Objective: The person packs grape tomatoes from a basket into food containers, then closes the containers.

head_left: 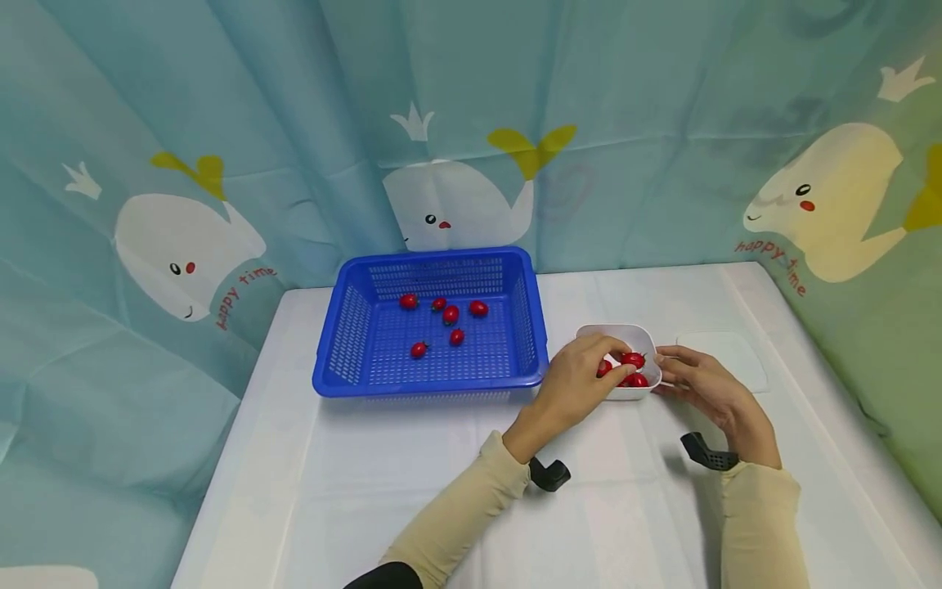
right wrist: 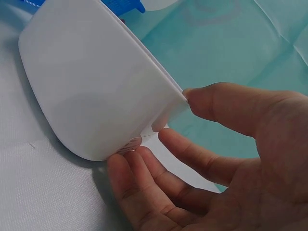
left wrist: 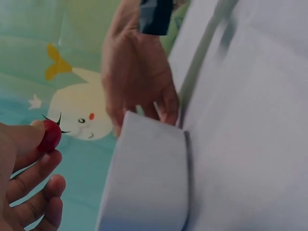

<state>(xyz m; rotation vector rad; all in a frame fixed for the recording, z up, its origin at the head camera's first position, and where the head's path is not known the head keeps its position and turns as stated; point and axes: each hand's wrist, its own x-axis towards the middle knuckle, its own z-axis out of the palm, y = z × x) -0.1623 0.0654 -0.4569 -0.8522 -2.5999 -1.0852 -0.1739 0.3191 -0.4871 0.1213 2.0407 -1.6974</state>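
Observation:
My left hand (head_left: 574,380) is over the white box (head_left: 627,394), pinching a cherry tomato (left wrist: 51,136) between thumb and fingers. The tomato is red, with a green stem that points away from the fingertips. More red cherry tomatoes (head_left: 637,380) lie inside the box, partly hidden by that hand. At the box's right end is my right hand (head_left: 710,388). Its thumb (right wrist: 211,101) rests at the rim, and bent fingers hold the side low down near the tabletop.
Left of the white box stands a blue basket (head_left: 430,383) with several cherry tomatoes (head_left: 450,315) spread over its floor. A flat, see-through lid (head_left: 728,360) lies on the white table (head_left: 412,474) beyond my right hand. A whale-print curtain (head_left: 309,106) hangs behind the table.

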